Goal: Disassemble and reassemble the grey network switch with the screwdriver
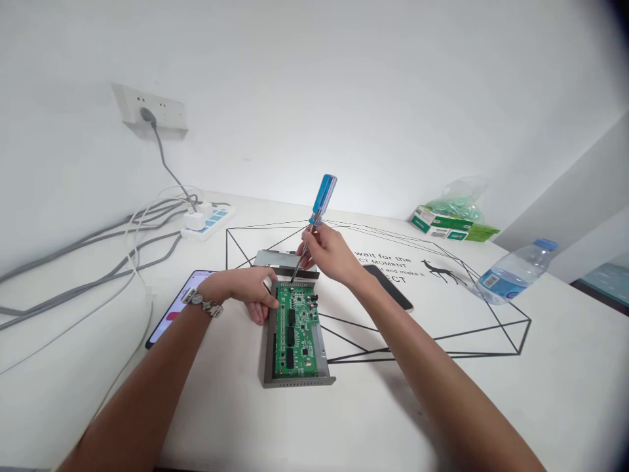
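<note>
1. Green circuit board (295, 328) lies flat in an open grey metal chassis (295, 380), directly below the right hand (329, 254) and touching the left hand (250, 292). A loose grey metal plate (280, 259) sits just beyond the board's far edge.
2. The right hand is closed around the shaft of a blue-handled screwdriver (319, 200), with the handle rising above the fist. The tip meets the far edge of the board, but the spot is too small to show whether it sits in a screw.
3. The left hand's fingers (260, 314) curl over the board's left edge near the far corner. They seem to press there, though from this angle I can't tell whether they clamp it. A metal-link wristwatch (201, 303) circles that wrist.
4. Counted: two hands, one screwdriver, one board, one chassis, and one plate. There are also two phones, a lit one (177, 308) under the left wrist and a black one (393, 288) under the right forearm.
5. A white table (491, 406) printed with black geometric lines, a deer and English words carries one white power strip (209, 223), several grey cables (88, 285), and one plastic water bottle (515, 275) lying on its side. One green-and-white carton (439, 223) sits against a plastic bag (459, 200). A wall socket (150, 111) is set in the white wall above.
</note>
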`<state>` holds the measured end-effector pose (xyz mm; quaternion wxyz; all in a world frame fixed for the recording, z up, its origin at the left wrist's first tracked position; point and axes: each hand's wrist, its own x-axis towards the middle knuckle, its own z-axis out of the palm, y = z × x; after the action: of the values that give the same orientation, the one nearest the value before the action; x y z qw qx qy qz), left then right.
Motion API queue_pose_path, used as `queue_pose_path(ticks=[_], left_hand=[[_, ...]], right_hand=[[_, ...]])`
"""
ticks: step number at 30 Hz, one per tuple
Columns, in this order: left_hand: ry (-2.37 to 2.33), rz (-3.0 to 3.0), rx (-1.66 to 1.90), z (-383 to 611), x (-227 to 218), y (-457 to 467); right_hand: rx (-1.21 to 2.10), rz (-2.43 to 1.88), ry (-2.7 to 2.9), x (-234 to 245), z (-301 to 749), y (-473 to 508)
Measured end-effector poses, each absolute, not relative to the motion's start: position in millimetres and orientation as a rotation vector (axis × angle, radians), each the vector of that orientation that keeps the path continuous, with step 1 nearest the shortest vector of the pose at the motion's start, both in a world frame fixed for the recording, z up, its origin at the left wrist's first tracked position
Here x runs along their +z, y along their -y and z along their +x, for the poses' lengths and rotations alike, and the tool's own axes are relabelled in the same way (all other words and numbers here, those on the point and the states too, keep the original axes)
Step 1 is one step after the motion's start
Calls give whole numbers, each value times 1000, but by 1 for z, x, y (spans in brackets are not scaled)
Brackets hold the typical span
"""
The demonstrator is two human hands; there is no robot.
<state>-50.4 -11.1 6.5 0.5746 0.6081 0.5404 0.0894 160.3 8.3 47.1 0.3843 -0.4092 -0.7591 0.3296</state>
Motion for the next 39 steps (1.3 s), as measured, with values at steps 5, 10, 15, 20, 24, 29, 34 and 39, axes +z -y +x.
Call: queue_pose_path(ticks=[5, 10, 15, 20, 24, 29, 34, 39], left_hand=[[-1185, 1462, 236, -50, -8, 1], [-1095, 1500, 215, -41, -9, 2], [-1108, 1530, 201, -39, -8, 4], [-1130, 1541, 194, -38, -5, 6], [-1152, 1566, 167, -38, -2, 8], [-1285, 2066, 454, -34, -1, 4], [-1028, 2149, 800, -22, -3, 1], [-1116, 2112, 830, -17, -2, 4]], right_hand=[[803, -994, 2018, 45, 153, -3], [746, -978, 2102, 40, 151, -5], [659, -965, 2149, 37, 151, -7], [614, -975, 2164, 36, 150, -8], [641, -982, 2165, 37, 151, -7], [794, -951, 2205, 42, 155, -6], [623, -1018, 2153, 46, 156, -5], [291, -1140, 1884, 47, 154, -5]])
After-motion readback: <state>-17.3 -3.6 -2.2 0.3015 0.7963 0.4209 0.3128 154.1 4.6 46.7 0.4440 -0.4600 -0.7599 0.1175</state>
